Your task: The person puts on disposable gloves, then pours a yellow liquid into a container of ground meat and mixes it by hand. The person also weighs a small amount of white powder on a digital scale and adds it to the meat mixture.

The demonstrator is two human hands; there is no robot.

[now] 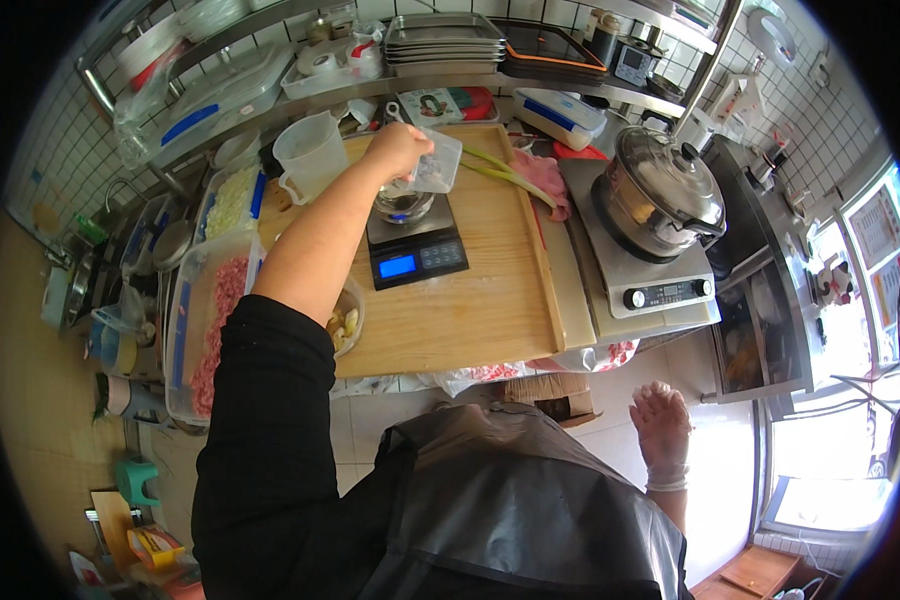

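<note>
My left hand point(399, 154) grips a small clear plastic container point(436, 161), tilted above a clear bowl point(403, 206). The bowl stands on a black digital kitchen scale point(420, 259) with a lit blue display, on a wooden board point(480, 322). Off the board at the right, my right hand point(661, 427) wears a clear plastic glove, its fingers extended and nothing in it. A tub of minced meat point(229, 300) and a tub of chopped pale vegetable point(232, 199) are left of my left arm. Partly behind that arm is a round tub with pale pieces point(347, 319).
A lidded steel pot point(656, 187) stands on an induction cooker point(649, 296) at the right. Green onion stalks point(514, 176) lie across the board's upper right. A translucent measuring jug point(311, 154) stands left of the scale. Steel trays point(444, 45) fill the shelf above.
</note>
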